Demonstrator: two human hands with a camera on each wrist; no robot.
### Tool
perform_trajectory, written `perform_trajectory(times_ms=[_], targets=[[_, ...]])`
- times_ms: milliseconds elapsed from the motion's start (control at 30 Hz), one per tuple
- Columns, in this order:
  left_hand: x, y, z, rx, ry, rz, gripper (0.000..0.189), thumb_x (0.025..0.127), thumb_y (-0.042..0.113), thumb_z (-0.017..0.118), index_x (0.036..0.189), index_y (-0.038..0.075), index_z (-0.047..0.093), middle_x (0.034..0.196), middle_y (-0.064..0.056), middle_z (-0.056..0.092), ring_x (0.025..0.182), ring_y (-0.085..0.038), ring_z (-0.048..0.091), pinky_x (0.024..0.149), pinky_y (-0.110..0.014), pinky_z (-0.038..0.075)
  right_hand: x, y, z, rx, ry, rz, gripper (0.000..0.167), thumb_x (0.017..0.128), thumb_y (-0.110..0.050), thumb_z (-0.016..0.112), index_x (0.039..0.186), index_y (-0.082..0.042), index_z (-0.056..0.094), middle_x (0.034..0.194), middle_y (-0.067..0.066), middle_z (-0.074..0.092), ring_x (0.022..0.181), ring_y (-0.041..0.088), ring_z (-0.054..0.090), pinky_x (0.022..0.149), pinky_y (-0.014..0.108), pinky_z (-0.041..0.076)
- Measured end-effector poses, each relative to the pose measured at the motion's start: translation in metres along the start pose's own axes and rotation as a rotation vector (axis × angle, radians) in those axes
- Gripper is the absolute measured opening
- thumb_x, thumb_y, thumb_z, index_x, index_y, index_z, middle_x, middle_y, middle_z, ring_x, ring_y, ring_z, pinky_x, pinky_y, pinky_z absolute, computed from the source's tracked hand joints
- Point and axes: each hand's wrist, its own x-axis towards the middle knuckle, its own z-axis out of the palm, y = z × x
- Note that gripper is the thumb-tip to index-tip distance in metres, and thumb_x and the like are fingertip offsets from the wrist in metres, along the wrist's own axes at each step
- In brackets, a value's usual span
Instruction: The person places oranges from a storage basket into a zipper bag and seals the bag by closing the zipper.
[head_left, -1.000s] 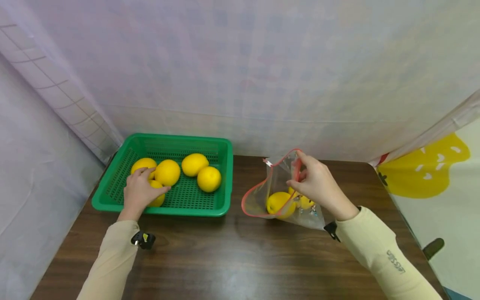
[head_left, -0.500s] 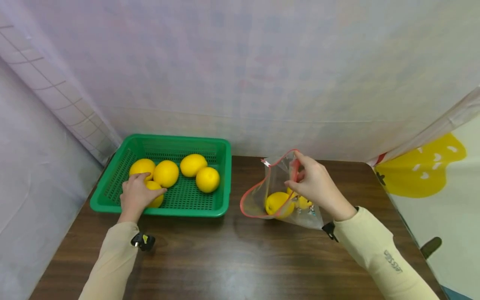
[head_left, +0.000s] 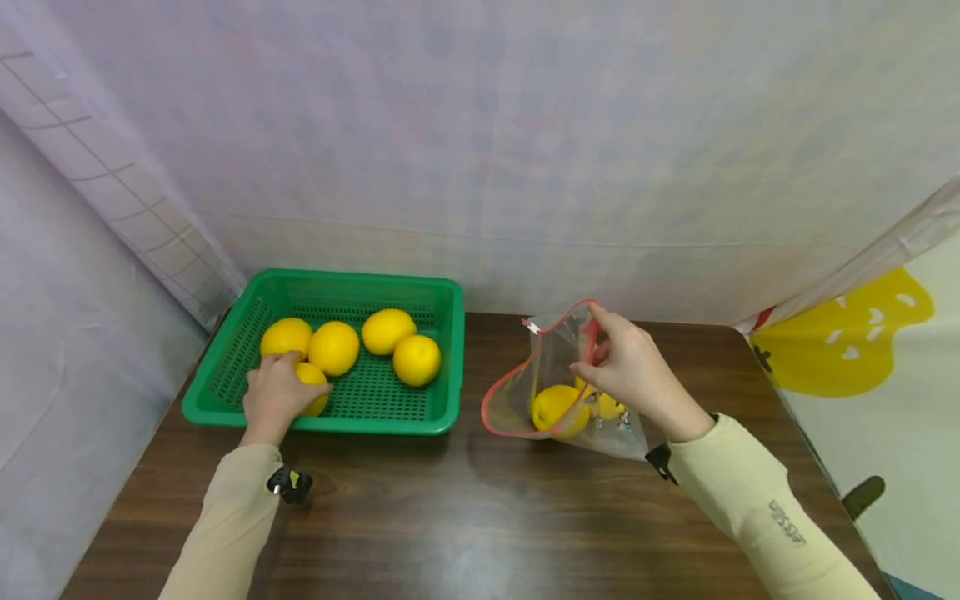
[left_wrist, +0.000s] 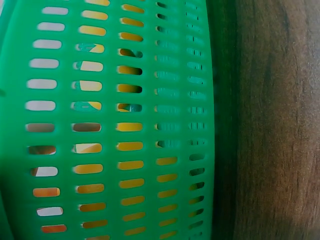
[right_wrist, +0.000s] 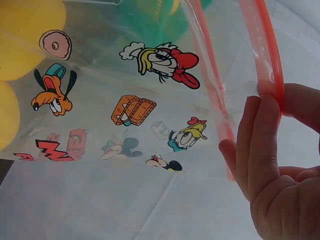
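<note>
My left hand reaches over the front rim of a green plastic basket. Its thumb and fingers curl round a lemon at the front left, hiding part of it. Through the slots of the basket wall in the left wrist view, patches of yellow show. With thumb and fingers, my right hand pinches the red-edged mouth of a clear zip bag. The bag stands open toward the basket, lemons lying inside. Cartoon prints cover the bag side in the right wrist view.
Several more lemons sit in the basket, two of them right beside the held one. Basket and bag rest on a dark wooden table. A pale curtain hangs right behind the table's back edge.
My left hand has settled lower on the front lemon, its fingers drawn in from the lemon behind. The right hand and bag stay in place.
</note>
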Motion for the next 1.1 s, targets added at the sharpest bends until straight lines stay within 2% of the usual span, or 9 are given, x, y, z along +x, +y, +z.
perform_trajectory(times_ms=[133,267,400,633,833,1100], targets=[[0.0003,-0.0009,0.0009,0.0,-0.019,-0.011,0.074,0.074,0.035,0.07,0.132,-0.001,0.042,0.124,-0.03,0.037,0.099,-0.049,0.038,0.061,-0.053,0.043,0.0,0.0001,-0.0002,0.002,0.005,-0.004,0.08,0.072,-0.006,0.073,0.136,0.011,0.029,0.086,0.009,0.057,0.061,0.012,0.058,0.058,0.029,0.05],[0.0014,-0.0007,0.0012,0.008,-0.046,-0.021,0.072,0.074,0.033,0.069,0.132,-0.001,0.041,0.122,-0.03,0.038,0.098,-0.049,0.039,0.063,-0.054,0.042,-0.0001,0.0,-0.0004,0.004,0.003,0.0,0.08,0.072,-0.006,0.073,0.137,0.011,0.028,0.092,0.012,0.058,0.062,0.012,0.058,0.057,0.029,0.05],[0.0014,-0.0001,0.0003,0.012,-0.073,-0.025,0.074,0.074,0.031,0.069,0.133,-0.001,0.039,0.121,-0.03,0.039,0.098,-0.05,0.041,0.062,-0.053,0.043,-0.0002,-0.0002,-0.0006,0.002,0.001,0.002,0.08,0.072,-0.006,0.073,0.137,0.011,0.028,0.092,0.013,0.059,0.062,0.013,0.058,0.056,0.029,0.05],[0.0015,-0.0022,-0.0004,0.015,-0.104,0.011,0.073,0.071,0.028,0.069,0.133,0.001,0.04,0.12,-0.031,0.04,0.093,-0.049,0.046,0.062,-0.051,0.043,-0.0004,0.0002,-0.0003,0.001,0.003,-0.006,0.08,0.072,-0.006,0.073,0.136,0.011,0.029,0.096,0.014,0.06,0.062,0.013,0.059,0.057,0.029,0.05],[0.0033,-0.0018,0.0001,0.021,-0.107,0.05,0.073,0.07,0.024,0.07,0.132,0.0,0.04,0.118,-0.034,0.041,0.092,-0.049,0.047,0.065,-0.053,0.044,0.0,0.001,-0.0003,-0.002,0.005,-0.009,0.08,0.072,-0.006,0.073,0.136,0.011,0.029,0.092,0.013,0.059,0.062,0.013,0.059,0.057,0.029,0.05],[0.0022,-0.001,-0.0011,0.016,-0.089,0.049,0.07,0.07,0.024,0.069,0.131,0.003,0.042,0.116,-0.032,0.042,0.088,-0.046,0.048,0.061,-0.049,0.043,0.0005,0.0002,-0.0008,-0.002,0.001,-0.01,0.079,0.072,-0.006,0.073,0.136,0.012,0.029,0.09,0.012,0.058,0.062,0.012,0.058,0.056,0.027,0.049]])
